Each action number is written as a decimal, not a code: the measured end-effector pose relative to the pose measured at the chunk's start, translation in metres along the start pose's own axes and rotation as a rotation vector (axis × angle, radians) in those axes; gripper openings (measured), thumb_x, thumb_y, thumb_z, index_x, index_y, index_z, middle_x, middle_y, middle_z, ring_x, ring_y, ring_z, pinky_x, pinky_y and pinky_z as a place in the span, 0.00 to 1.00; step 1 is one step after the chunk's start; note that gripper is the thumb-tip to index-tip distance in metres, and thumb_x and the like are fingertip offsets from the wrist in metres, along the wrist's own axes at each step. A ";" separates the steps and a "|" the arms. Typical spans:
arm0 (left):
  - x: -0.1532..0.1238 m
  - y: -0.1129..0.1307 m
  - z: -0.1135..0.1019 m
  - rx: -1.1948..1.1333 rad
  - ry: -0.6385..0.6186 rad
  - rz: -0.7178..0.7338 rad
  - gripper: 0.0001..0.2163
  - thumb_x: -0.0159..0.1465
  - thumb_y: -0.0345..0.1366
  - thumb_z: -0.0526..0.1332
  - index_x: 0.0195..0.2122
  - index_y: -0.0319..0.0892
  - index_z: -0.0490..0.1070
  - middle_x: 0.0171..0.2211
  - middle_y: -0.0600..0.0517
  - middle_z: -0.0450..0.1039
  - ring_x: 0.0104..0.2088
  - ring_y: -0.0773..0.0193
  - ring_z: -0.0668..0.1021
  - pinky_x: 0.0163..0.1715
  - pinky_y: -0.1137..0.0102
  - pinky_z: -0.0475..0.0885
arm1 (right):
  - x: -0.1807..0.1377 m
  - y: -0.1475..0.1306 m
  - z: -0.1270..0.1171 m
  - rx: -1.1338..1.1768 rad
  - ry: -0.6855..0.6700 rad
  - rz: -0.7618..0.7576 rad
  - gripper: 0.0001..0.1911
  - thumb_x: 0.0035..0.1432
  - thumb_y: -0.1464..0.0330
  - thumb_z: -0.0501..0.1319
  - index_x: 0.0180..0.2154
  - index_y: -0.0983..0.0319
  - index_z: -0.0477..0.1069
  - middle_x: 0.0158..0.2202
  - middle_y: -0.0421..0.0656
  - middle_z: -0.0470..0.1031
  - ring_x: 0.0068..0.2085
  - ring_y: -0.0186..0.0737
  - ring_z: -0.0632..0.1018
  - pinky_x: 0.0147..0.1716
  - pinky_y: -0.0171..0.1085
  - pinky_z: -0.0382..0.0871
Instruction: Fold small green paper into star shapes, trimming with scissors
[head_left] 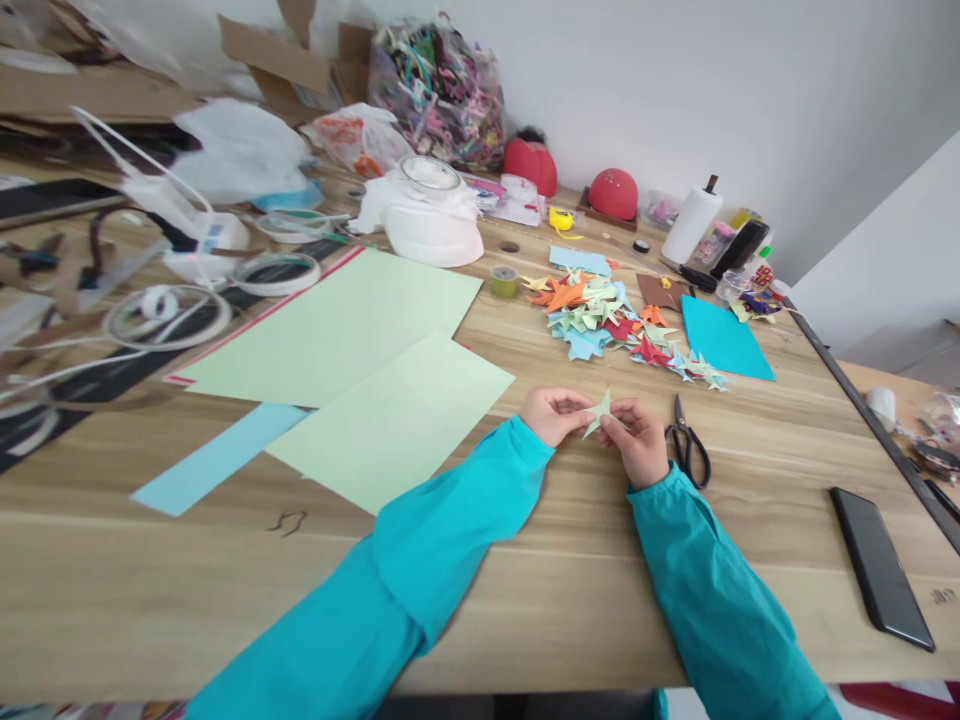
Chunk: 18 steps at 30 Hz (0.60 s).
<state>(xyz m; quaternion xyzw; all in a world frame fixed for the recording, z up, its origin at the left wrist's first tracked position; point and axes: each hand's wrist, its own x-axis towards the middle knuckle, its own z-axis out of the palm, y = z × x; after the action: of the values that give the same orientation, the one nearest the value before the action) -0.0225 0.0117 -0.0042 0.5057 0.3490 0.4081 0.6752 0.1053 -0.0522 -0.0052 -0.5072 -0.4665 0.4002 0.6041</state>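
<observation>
1. Paper star [600, 413], pale green, pinched between both hands over the table [555, 600], just left of the black scissors [688, 443], which are my landmark here.
2. Left hand [551, 415]: nearly closed, thumb and fingertips pinching the star's left side. Right hand [637, 440]: same deal on the right side, and it's the one nearest the scissors.
3. Containers: big clear bag [439, 90] way behind and left of the scissors, crammed with multicoloured bits, too jumbled to name. The open cardboard box [277, 65] is further left of it; can't see inside. Small clear pack [664, 208] straight back beyond the scissors, something pinkish in it, too tiny to tell.
4. Hard to see: fingers cover parts of the star, so no clue how many points it has. The folded-paper pile [592, 315] behind and left of the scissors overlaps itself too much to count. Both teal sleeves run off the bottom edge.
5. Direction: one sharp tip aims up and away from the person, another down-left toward them. Long axis runs between those, slanted, passing left of the scissors.
</observation>
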 end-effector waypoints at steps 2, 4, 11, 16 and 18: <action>0.000 0.001 0.000 0.017 -0.004 0.002 0.12 0.37 0.34 0.71 0.21 0.35 0.73 0.17 0.53 0.73 0.19 0.69 0.74 0.22 0.74 0.72 | 0.000 0.000 0.000 0.004 -0.009 0.011 0.10 0.46 0.65 0.65 0.30 0.62 0.69 0.22 0.37 0.73 0.20 0.30 0.71 0.19 0.31 0.66; 0.000 0.002 0.000 0.017 -0.014 -0.002 0.12 0.36 0.35 0.71 0.21 0.36 0.73 0.16 0.54 0.73 0.18 0.70 0.73 0.22 0.74 0.72 | 0.000 0.000 0.000 0.000 -0.015 0.014 0.10 0.46 0.64 0.65 0.30 0.62 0.70 0.23 0.38 0.73 0.20 0.30 0.71 0.19 0.31 0.67; 0.001 -0.002 -0.001 -0.004 -0.047 -0.035 0.16 0.36 0.38 0.71 0.25 0.35 0.75 0.19 0.51 0.76 0.20 0.66 0.76 0.26 0.69 0.74 | 0.000 0.001 -0.002 0.009 0.014 -0.016 0.08 0.45 0.66 0.65 0.28 0.63 0.71 0.22 0.37 0.73 0.18 0.29 0.70 0.19 0.32 0.66; 0.002 -0.001 0.000 -0.052 -0.047 -0.063 0.16 0.32 0.40 0.72 0.21 0.35 0.75 0.18 0.51 0.75 0.19 0.64 0.76 0.26 0.67 0.75 | 0.001 0.000 -0.003 -0.026 0.027 -0.029 0.07 0.44 0.66 0.65 0.26 0.63 0.71 0.18 0.36 0.71 0.17 0.29 0.69 0.19 0.32 0.65; 0.002 -0.002 0.000 -0.035 -0.034 -0.045 0.16 0.33 0.40 0.72 0.22 0.36 0.75 0.18 0.51 0.76 0.20 0.64 0.76 0.27 0.68 0.75 | 0.001 0.000 -0.003 -0.024 0.037 -0.026 0.08 0.44 0.66 0.65 0.26 0.63 0.71 0.18 0.36 0.71 0.17 0.29 0.69 0.19 0.32 0.65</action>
<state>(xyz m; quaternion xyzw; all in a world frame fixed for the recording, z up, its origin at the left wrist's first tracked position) -0.0208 0.0133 -0.0061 0.4929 0.3414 0.3902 0.6988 0.1085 -0.0523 -0.0049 -0.5157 -0.4665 0.3774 0.6116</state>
